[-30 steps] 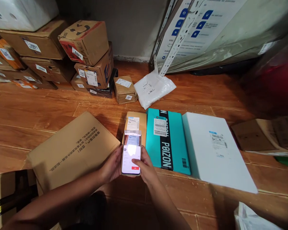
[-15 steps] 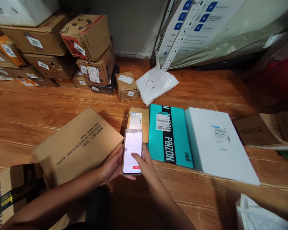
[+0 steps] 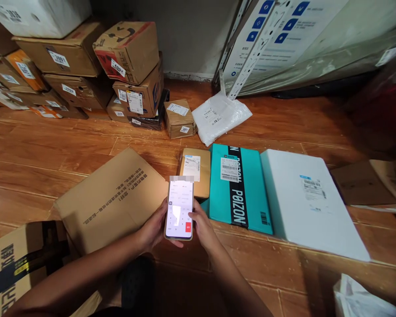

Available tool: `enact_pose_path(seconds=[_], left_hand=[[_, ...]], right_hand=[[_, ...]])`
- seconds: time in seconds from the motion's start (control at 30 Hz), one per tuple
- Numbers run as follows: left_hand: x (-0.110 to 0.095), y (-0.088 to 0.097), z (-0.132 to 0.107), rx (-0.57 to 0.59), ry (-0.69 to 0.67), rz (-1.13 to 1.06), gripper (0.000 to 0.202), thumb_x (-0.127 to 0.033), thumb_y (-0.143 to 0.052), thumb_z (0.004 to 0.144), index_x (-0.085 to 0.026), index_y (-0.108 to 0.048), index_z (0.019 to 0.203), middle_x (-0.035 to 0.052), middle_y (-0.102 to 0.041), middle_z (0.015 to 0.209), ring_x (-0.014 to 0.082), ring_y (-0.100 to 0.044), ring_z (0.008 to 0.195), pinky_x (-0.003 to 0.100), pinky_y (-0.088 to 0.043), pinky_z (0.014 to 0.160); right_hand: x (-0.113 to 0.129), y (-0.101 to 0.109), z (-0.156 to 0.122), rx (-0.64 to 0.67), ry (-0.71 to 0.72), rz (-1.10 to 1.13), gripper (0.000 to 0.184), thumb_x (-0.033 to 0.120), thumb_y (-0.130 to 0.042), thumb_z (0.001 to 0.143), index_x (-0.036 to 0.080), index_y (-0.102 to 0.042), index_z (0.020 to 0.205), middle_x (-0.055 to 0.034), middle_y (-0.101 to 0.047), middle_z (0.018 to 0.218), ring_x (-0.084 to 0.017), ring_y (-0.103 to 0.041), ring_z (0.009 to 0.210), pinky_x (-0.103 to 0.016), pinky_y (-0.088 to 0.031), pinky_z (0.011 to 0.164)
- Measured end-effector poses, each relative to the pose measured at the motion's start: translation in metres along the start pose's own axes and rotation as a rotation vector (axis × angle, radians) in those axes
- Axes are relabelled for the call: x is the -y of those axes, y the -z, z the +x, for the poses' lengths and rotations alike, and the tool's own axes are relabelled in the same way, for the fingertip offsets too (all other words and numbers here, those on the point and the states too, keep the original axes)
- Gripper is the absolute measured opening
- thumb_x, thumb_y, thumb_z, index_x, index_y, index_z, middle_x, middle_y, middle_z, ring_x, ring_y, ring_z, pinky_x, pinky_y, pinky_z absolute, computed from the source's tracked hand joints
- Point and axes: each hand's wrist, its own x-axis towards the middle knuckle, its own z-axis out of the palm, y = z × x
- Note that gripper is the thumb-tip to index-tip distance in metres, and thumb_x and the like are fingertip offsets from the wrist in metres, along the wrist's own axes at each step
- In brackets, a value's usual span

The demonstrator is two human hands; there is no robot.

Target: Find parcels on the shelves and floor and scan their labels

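A lit smartphone [image 3: 174, 200] is held upright in front of me, a number keypad and a red key on its screen. My left hand [image 3: 154, 225] is closed round the phone's left side, fingertips showing beneath its lower edge. My right hand [image 3: 203, 225] grips the right side, its thumb over the keypad's right column. Just beyond the phone lies a small tan parcel [image 3: 203, 174] with a white label, partly covered by it. Right of that are a teal box [image 3: 252, 185] with black POIZON tape and a large white box [image 3: 297, 198]. A flat brown carton [image 3: 102, 207] lies left of my hands.
Stacked labelled cartons [image 3: 132, 53] stand along the wall at far left. A small brown box [image 3: 178, 121] and a white plastic-wrapped package [image 3: 221, 116] sit near a metal shelf post [image 3: 251, 57]. Another taped carton [image 3: 29, 264] is at lower left, a white bag [image 3: 359, 299] at lower right.
A keypad has appeared on the phone's screen. My right thumb has shifted from mid-screen to the right edge. The view has turned slightly left, so the boxes sit further right.
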Motion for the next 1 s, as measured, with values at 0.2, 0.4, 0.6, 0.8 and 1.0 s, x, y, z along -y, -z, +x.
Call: enact_pose_path(seconds=[0.2,0.4,0.6,0.8,1.0], left_hand=[[0.004,0.003,-0.001,-0.025,-0.03,0.023,0.057,-0.06,-0.05,0.09,-0.031,-0.035,0.136,0.0135,-0.053,0.13,0.0332,-0.064,0.103,0.037,-0.062,0.053],[0.014,0.002,0.0,-0.04,-0.042,0.117,0.073,-0.064,-0.059,0.084,-0.034,-0.028,0.144,0.0138,-0.046,0.14,0.0326,-0.063,0.104,0.038,-0.062,0.059],[0.013,0.0,-0.002,-0.052,-0.053,0.093,0.065,-0.054,-0.052,0.09,-0.035,-0.027,0.147,0.014,-0.047,0.139,0.0332,-0.061,0.107,0.038,-0.062,0.057],[0.005,-0.002,-0.003,-0.034,-0.075,0.002,0.066,-0.041,-0.057,0.084,-0.033,-0.032,0.144,0.0128,-0.05,0.135,0.033,-0.061,0.105,0.04,-0.062,0.054],[0.007,0.001,-0.003,0.001,-0.084,-0.024,0.068,-0.031,-0.055,0.078,-0.034,-0.035,0.143,0.01,-0.05,0.136,0.0324,-0.061,0.104,0.042,-0.062,0.056]], right_hand=[[0.001,-0.001,-0.002,0.012,-0.01,-0.017,0.027,0.027,-0.056,0.079,0.026,-0.071,0.102,-0.0005,-0.072,0.101,-0.027,-0.062,0.101,-0.036,-0.047,0.088],[-0.012,-0.019,-0.001,-0.149,-0.02,0.029,0.033,0.045,-0.069,0.081,0.025,-0.063,0.107,-0.0033,-0.072,0.1,-0.025,-0.066,0.087,-0.034,-0.051,0.074],[-0.014,-0.011,-0.003,-0.094,0.01,0.039,0.033,0.038,-0.057,0.081,0.023,-0.065,0.11,-0.0039,-0.072,0.104,-0.027,-0.065,0.094,-0.035,-0.051,0.079],[-0.001,0.005,-0.006,0.066,0.029,-0.04,0.033,0.024,-0.052,0.081,0.027,-0.071,0.108,0.0003,-0.072,0.108,-0.025,-0.061,0.102,-0.033,-0.048,0.088],[-0.002,0.007,-0.006,0.078,0.036,-0.087,0.034,0.022,-0.05,0.082,0.028,-0.07,0.109,0.0007,-0.07,0.111,-0.027,-0.057,0.109,-0.036,-0.044,0.095]])
